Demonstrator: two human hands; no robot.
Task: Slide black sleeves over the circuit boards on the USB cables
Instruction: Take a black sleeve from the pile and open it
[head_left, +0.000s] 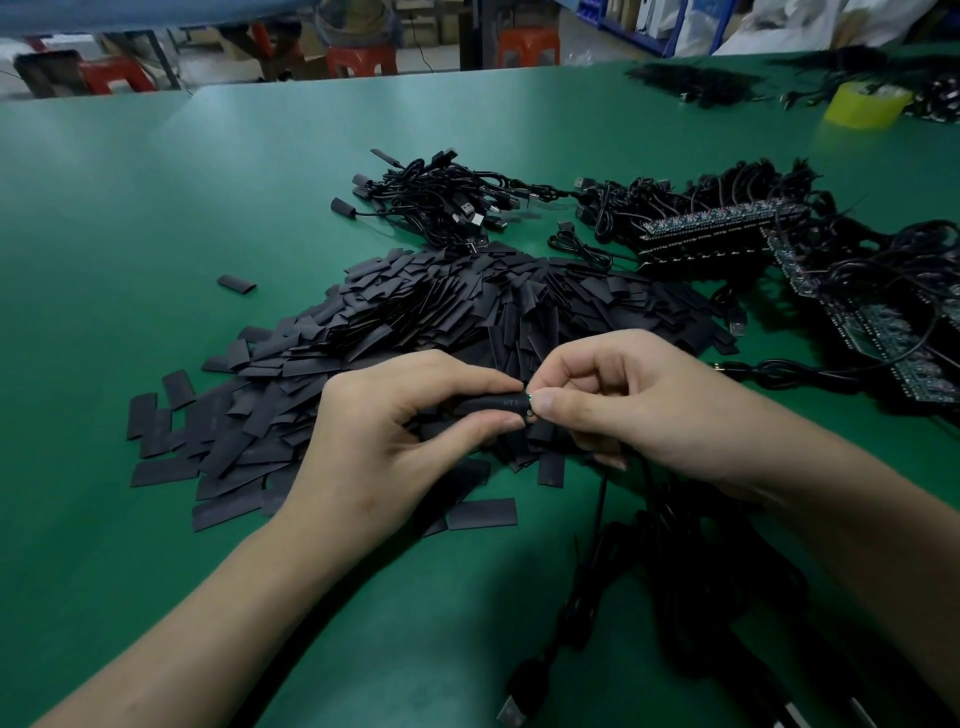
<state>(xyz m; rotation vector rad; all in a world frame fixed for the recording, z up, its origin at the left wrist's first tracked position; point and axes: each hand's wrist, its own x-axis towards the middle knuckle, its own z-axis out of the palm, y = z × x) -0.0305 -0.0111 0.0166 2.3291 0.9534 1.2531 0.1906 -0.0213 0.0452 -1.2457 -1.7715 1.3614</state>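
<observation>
My left hand (384, 436) pinches a black sleeve (493, 404) between thumb and fingers, just above the pile. My right hand (639, 405) pinches the small green circuit board (529, 401) at the sleeve's right end; only a sliver of the board shows. Its black cable (602, 499) hangs down from under my right hand toward a USB plug (511, 709) at the table's front edge. A big heap of flat black sleeves (415, 322) lies behind and under both hands.
Behind the heap lies a bundle of sleeved USB cables (441, 202). To the right, cables with bare circuit board strips (727, 228) spread over the green table (130, 234). A lone sleeve (236, 284) lies at the left. A yellow tape roll (862, 106) stands far right.
</observation>
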